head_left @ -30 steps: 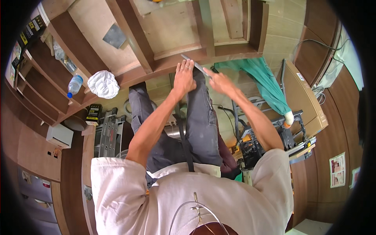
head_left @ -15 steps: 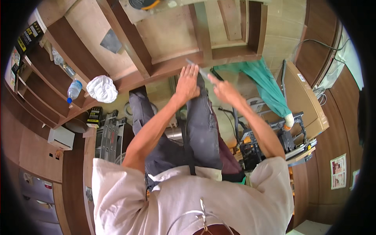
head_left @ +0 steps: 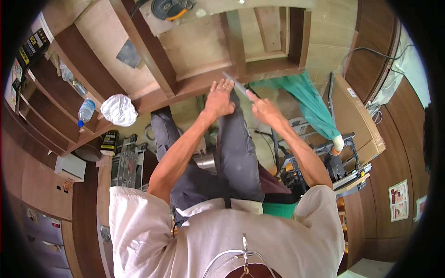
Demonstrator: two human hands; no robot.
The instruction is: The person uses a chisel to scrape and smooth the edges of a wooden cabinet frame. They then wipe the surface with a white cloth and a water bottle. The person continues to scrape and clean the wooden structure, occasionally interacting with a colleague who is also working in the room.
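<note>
My right hand [head_left: 268, 112] is closed round the reddish handle of a narrow grey tool, a hand file by its look [head_left: 238, 85]. Its blade slants up and left, its far end at the front edge of the brown wooden frame [head_left: 204, 82]. Just left of the blade, my left hand [head_left: 219, 99] lies with fingers stretched out against that same edge. It seems to hold nothing, and whether its fingertips touch the blade I cannot tell. Both hands are above my knee in dark trousers [head_left: 238, 153].
A white crumpled cloth [head_left: 119, 110] and a plastic bottle [head_left: 86, 110] rest on the frame at left. Beyond lies a round black-and-orange tool [head_left: 169, 8]. At right stand a power tool on a stand [head_left: 340, 160], its green dust bag [head_left: 315, 106] and a cardboard box [head_left: 359, 118].
The view has shifted slightly, showing more of the round tool at the top. My right hand and the file have slid a little back toward me; my left hand stays at the edge.
</note>
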